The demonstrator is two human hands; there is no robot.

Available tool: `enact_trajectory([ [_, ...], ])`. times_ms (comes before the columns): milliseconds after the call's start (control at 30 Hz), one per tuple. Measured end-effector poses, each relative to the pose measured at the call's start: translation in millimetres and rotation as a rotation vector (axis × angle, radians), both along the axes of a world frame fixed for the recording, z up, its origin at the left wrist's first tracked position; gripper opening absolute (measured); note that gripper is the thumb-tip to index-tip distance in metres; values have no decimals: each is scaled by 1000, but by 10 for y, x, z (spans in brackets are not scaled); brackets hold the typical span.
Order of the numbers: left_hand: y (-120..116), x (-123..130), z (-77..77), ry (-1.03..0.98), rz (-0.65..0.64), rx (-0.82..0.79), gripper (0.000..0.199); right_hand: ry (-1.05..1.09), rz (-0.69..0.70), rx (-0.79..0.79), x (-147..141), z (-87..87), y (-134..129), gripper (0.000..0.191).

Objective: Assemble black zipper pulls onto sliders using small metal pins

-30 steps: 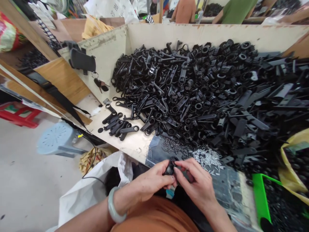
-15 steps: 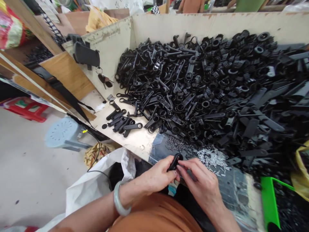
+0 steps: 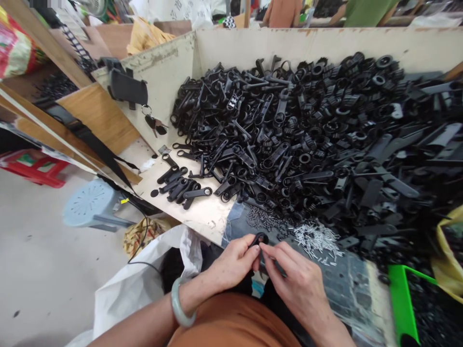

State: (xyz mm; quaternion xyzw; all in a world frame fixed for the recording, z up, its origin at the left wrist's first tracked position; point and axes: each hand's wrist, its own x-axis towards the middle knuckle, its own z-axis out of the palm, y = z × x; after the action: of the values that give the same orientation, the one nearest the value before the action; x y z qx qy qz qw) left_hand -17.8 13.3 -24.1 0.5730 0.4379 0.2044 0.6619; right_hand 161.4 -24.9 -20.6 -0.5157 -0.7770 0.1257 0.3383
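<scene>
My left hand (image 3: 235, 260), with a pale bangle on its wrist, is closed round a black plastic part with a ringed end (image 3: 261, 237). Most of that part is hidden by the fingers. My right hand (image 3: 296, 272) is pinched at the ring, thumb and fingertips together against it; anything small between them is too hidden to make out. Just beyond both hands lie a heap of small silver pins (image 3: 316, 241) and a scatter of tiny dark pieces (image 3: 264, 218) on a dark blue cloth (image 3: 347, 277).
A large pile of black plastic parts (image 3: 275, 130) fills the walled bench. Several handle-shaped pieces (image 3: 197, 193) lie at its left. A green bin (image 3: 400, 299) stands at right, a white sack (image 3: 119, 294) at lower left, a blue stool (image 3: 90, 200) beyond. Keys (image 3: 155, 125) hang from the side panel.
Both hands have shifted slightly left with the black part, and its ring has tilted. My right fingertips still press at the ring. The view has moved a little.
</scene>
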Motion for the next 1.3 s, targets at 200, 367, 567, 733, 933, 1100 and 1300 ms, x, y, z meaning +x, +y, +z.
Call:
enact_trajectory([
  [200,25,-21,0,-8,28,-40,39,189,30,-150,144,36,-42,27],
  [367,50,-21,50,-19,33,-114,36,264,-57,-132,296,-196,-151,24],
  [567,54,-14,22,1,13,-90,32,85,-5,-204,229,-86,-92,35],
  [733,46,-7,3,2,25,-83,28,-124,51,-79,192,40,-37,43],
  [933,33,3,7,-1,34,-90,24,-135,13,-90,214,33,-69,44],
  [1100,30,10,25,9,23,-72,25,-124,-22,-54,224,69,-80,39],
  [1300,33,18,49,26,24,-63,26,-175,-36,-63,195,81,-98,40],
])
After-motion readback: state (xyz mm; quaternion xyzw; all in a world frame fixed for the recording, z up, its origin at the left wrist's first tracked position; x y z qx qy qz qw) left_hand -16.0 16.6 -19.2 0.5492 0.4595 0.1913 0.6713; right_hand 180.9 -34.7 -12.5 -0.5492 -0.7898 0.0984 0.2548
